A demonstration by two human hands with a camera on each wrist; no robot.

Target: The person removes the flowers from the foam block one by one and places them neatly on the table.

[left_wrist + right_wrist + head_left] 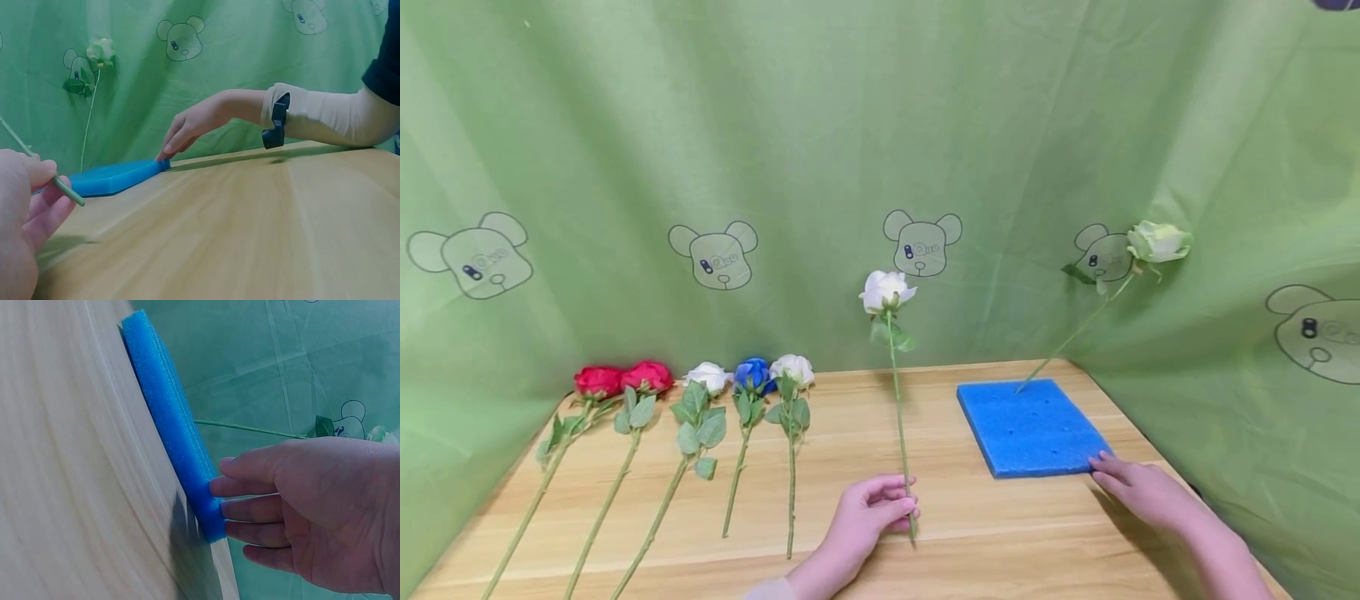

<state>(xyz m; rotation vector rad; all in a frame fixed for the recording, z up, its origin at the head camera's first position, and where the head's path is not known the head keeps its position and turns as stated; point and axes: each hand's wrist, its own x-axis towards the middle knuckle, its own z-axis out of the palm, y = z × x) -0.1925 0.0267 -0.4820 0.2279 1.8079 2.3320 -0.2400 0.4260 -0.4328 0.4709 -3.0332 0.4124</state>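
My left hand pinches the lower stem of a white artificial rose, whose bloom stands up and away from me. In the left wrist view the cut end of that stem pokes out past the fingers. My right hand touches the near right corner of a blue foam block. Its fingers look fairly straight against the foam's edge in the right wrist view. Near the block's far edge, a pale green-white rose stands in the foam, tilted to the right. Several small holes dot the foam's top.
On the left of the wooden table lie two red roses, a white rose, a blue rose and a cream rose, stems toward me. A green curtain with bear prints encloses the back and sides.
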